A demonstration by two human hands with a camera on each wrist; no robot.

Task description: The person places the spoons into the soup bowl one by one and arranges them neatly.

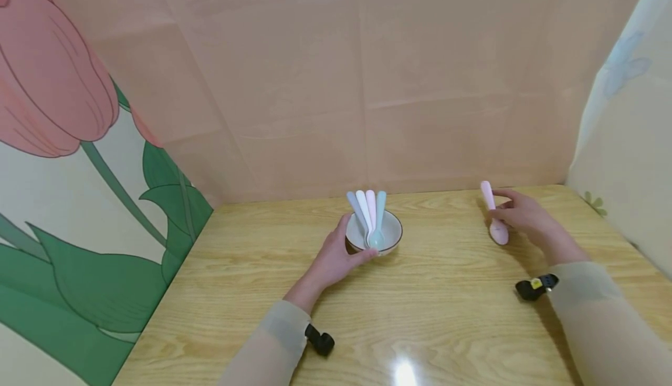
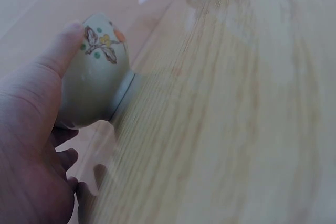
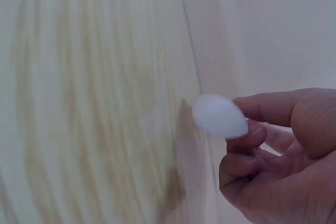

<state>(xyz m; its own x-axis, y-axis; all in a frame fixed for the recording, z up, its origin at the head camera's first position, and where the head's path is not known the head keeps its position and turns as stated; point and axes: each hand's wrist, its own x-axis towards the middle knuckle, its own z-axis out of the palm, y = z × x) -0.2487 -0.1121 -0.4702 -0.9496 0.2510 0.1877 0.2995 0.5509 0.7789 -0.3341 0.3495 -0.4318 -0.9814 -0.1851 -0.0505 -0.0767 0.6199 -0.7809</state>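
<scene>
My left hand (image 1: 336, 252) grips a small bowl (image 1: 392, 231) near the back of the table, thumb on the near side and fingers round the left. In the left wrist view the bowl (image 2: 97, 90) shows a leaf-and-flower pattern on its outside. Several spoons stand in it, handles up: a lavender-blue spoon (image 1: 356, 204), a white spoon (image 1: 361, 199), a pink spoon (image 1: 371, 202) and a light blue spoon (image 1: 381, 205). Off to the right, my right hand (image 1: 522, 214) pinches a pink spoon (image 1: 499, 233) by its handle, scoop end down. The right wrist view shows its scoop (image 3: 218, 116) just past the fingertips.
Both hands are over a wood-grain table (image 1: 436, 292). A pinkish sheet (image 1: 367, 83) hangs along its back edge. To the left stands a tulip-patterned panel (image 1: 79, 199), and a pale wall covering (image 1: 630, 158) rises at the right.
</scene>
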